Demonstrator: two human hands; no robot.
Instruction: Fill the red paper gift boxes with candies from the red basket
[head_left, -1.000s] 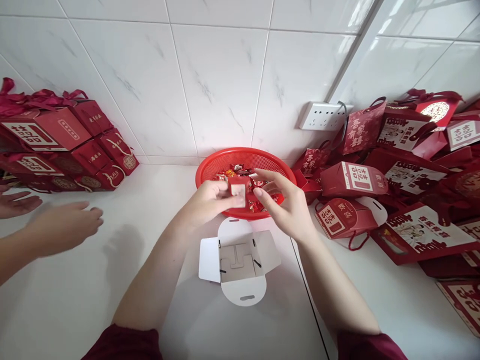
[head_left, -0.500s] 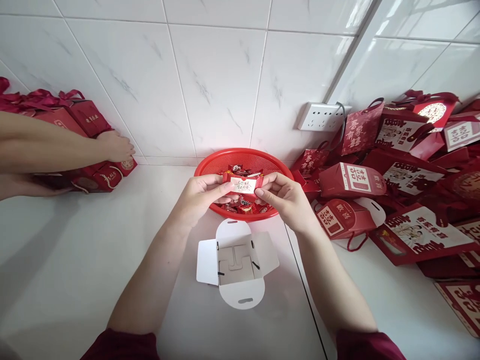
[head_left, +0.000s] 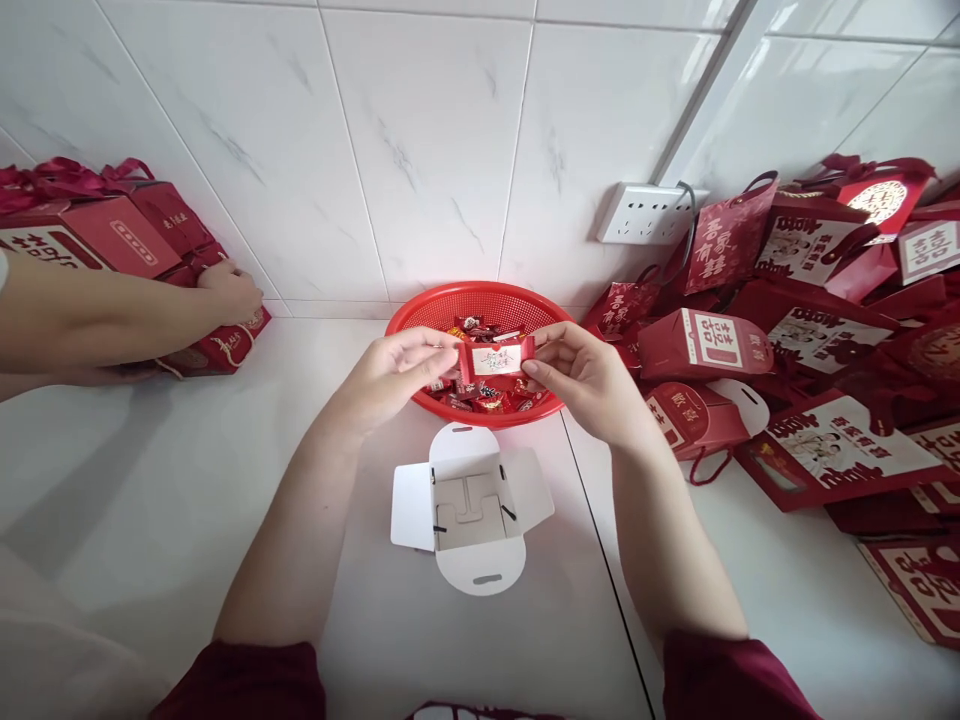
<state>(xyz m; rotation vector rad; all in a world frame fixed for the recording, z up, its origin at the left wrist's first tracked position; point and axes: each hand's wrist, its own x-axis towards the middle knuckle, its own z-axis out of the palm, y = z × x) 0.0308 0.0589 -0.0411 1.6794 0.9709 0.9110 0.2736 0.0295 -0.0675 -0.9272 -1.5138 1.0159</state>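
Observation:
Over a red plastic basket [head_left: 480, 290] of wrapped sweets [head_left: 491, 400], a red packet with a white label [head_left: 496, 360] is stretched between my two hands. My left hand [head_left: 401, 370] pinches its left end with thumb and fingers. The right end is pinched by my right hand [head_left: 574, 375]. Just below the basket stands a small box [head_left: 471, 510], white inside, with its four flaps spread out and nothing inside it.
Red gift boxes [head_left: 705, 345] are piled on the right, below a wall socket [head_left: 645, 213]. At the left, another person's hand [head_left: 229, 290] rests on more red boxes [head_left: 161, 225]. A tiled wall [head_left: 442, 150] rises behind the basket.
The view has shifted slightly. My left hand's fingers have moved toward the packet's left edge, so more of its label shows. At the left, the person's arms have moved slightly.

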